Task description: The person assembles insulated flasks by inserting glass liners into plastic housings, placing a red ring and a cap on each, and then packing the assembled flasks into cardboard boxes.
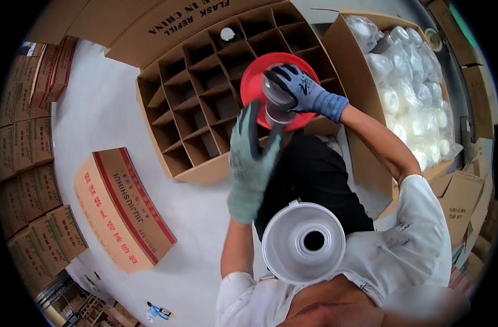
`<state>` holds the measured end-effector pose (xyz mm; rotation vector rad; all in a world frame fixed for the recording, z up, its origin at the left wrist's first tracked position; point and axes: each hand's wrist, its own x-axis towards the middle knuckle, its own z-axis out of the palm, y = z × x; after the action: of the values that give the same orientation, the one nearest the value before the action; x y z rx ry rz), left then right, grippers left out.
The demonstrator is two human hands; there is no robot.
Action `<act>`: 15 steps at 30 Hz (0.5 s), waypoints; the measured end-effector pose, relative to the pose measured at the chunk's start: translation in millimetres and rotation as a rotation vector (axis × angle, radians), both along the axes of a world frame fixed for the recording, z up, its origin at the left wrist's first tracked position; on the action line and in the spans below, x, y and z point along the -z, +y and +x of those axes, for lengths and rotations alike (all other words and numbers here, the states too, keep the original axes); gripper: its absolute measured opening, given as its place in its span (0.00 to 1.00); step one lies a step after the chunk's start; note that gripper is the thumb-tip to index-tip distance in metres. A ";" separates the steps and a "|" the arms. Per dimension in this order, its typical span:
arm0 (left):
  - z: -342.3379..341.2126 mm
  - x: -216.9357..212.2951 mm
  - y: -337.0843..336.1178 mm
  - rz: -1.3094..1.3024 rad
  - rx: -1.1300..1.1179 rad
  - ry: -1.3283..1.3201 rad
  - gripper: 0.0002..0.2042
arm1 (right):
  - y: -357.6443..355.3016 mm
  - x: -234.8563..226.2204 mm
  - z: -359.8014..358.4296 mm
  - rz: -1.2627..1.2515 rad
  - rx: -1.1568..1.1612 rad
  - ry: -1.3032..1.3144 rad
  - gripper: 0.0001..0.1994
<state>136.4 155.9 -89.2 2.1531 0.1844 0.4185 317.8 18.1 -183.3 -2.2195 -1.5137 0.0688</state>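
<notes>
Your R hand (301, 90): curled on silvery cyl. (276, 95) | L hand (250, 152): spread, contact unclear | red disc (253, 82) under, prob. as rest

Before the seated person, a divided carton (202, 170) stands on the floor (99, 122), with a capped bottle (227, 36) in one back-row compartment. A round dish (251, 82) overlaps the carton's right front part in this view. Over the dish, the right grip (301, 90) is around a vessel (276, 94); the left grip (250, 155) is just to its left. Nearest the chest, over the lap, is a funnel-like pot (279, 248). To the right, an open carton (366, 141) contains bagged items (410, 90). On the left, a single carton (128, 210) lies on the floor, with stacked cartons (25, 144) farther left.
</notes>
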 end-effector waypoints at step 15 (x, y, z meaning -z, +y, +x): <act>26.0 -1.2 8.7 -0.012 -0.080 0.066 0.26 | 235.7 115.6 217.0 -0.460 0.369 -0.177 0.28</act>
<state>162.4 164.6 -88.0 2.1539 0.3100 0.3917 534.8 253.8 -298.9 -2.9097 -1.2358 0.1171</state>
